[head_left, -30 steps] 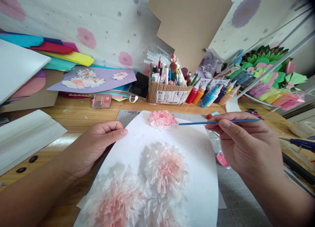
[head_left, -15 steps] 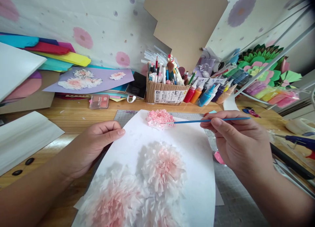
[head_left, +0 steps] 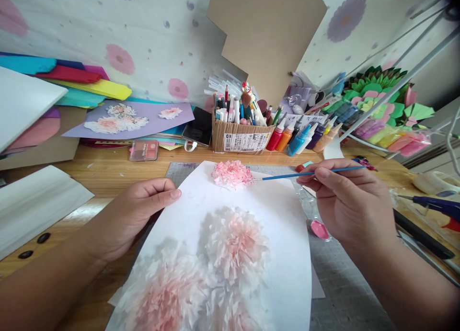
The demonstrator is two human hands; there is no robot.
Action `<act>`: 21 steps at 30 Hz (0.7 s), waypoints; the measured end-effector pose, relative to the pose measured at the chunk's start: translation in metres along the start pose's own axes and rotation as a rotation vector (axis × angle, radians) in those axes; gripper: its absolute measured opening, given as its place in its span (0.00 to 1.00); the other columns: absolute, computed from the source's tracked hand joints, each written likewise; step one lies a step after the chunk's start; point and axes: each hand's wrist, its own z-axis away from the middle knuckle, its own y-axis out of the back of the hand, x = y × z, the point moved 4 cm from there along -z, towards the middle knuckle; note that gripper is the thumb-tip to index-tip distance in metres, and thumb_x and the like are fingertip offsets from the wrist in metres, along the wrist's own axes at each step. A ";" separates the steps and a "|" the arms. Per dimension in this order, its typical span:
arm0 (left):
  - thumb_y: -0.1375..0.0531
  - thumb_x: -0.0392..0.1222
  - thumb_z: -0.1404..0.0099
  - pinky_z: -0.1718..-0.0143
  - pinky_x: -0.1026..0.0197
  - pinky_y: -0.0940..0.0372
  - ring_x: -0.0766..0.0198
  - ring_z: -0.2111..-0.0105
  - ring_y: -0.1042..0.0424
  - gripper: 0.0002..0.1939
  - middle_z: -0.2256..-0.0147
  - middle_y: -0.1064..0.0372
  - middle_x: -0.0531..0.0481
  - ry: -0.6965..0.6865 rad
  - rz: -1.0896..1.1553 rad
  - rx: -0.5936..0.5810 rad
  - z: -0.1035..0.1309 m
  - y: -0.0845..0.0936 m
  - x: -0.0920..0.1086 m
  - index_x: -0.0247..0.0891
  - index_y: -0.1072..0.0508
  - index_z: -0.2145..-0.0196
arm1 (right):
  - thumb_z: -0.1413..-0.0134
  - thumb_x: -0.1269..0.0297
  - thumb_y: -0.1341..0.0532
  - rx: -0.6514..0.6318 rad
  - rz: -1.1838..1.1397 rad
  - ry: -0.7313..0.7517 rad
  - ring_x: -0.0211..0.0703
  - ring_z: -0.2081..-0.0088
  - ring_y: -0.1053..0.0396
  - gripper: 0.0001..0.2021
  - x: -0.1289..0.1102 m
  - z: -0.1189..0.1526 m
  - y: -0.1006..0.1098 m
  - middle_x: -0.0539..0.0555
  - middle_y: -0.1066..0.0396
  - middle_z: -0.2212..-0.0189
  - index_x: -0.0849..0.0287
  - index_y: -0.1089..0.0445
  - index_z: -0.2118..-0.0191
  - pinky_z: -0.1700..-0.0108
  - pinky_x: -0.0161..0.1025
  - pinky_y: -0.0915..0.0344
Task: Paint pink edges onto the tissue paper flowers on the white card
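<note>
My left hand [head_left: 143,211] pinches the upper left edge of a white paper sheet [head_left: 287,254], thumb on top. Between the thumb and fingers of my right hand [head_left: 350,206] is a thin blue paintbrush [head_left: 283,176], its tip at the right side of a small pink paper flower [head_left: 232,173] near the sheet's top edge. Larger white tissue flowers with pink centres cover the lower part, among them one in the middle [head_left: 239,245] and one at lower left [head_left: 163,297]. Right of the sheet sits a small pot of pink paint [head_left: 319,229].
A grey cutting mat [head_left: 345,283] lies under the sheet. Behind stand a cardboard box of pens [head_left: 242,138] and several paint bottles [head_left: 297,140]. A blush palette [head_left: 143,150] lies at back left, a glue gun [head_left: 436,205] at right.
The brush tip has shifted slightly right, from the pink flower's middle to its right side, as my right hand moved a little right. My left hand keeps its hold on the sheet.
</note>
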 end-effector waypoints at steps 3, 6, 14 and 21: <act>0.29 0.56 0.49 0.84 0.71 0.49 0.72 0.83 0.46 0.22 0.82 0.41 0.61 0.009 -0.003 0.008 0.000 0.000 0.000 0.39 0.34 0.79 | 0.55 0.64 0.28 -0.017 0.005 0.017 0.36 0.70 0.25 0.05 -0.001 0.001 0.000 0.49 0.24 0.73 0.56 0.23 0.72 0.65 0.33 0.26; 0.29 0.57 0.49 0.84 0.71 0.49 0.71 0.83 0.46 0.22 0.82 0.41 0.61 0.015 0.005 0.006 0.000 0.000 -0.001 0.39 0.34 0.79 | 0.56 0.64 0.27 -0.042 0.026 0.024 0.37 0.70 0.25 0.06 0.000 0.003 -0.001 0.51 0.23 0.72 0.57 0.23 0.72 0.65 0.34 0.26; 0.29 0.57 0.48 0.84 0.71 0.49 0.72 0.83 0.46 0.23 0.81 0.42 0.61 -0.001 0.010 -0.012 0.001 0.000 -0.001 0.39 0.34 0.79 | 0.55 0.63 0.28 -0.028 0.030 0.021 0.36 0.70 0.26 0.06 0.000 0.003 0.002 0.50 0.23 0.72 0.56 0.23 0.71 0.64 0.33 0.26; 0.29 0.57 0.49 0.84 0.72 0.48 0.72 0.83 0.45 0.23 0.81 0.41 0.61 0.010 0.013 -0.009 0.000 -0.001 -0.001 0.39 0.34 0.78 | 0.56 0.63 0.27 -0.002 0.037 0.012 0.36 0.70 0.26 0.06 0.000 0.003 0.002 0.50 0.24 0.73 0.56 0.23 0.72 0.65 0.33 0.26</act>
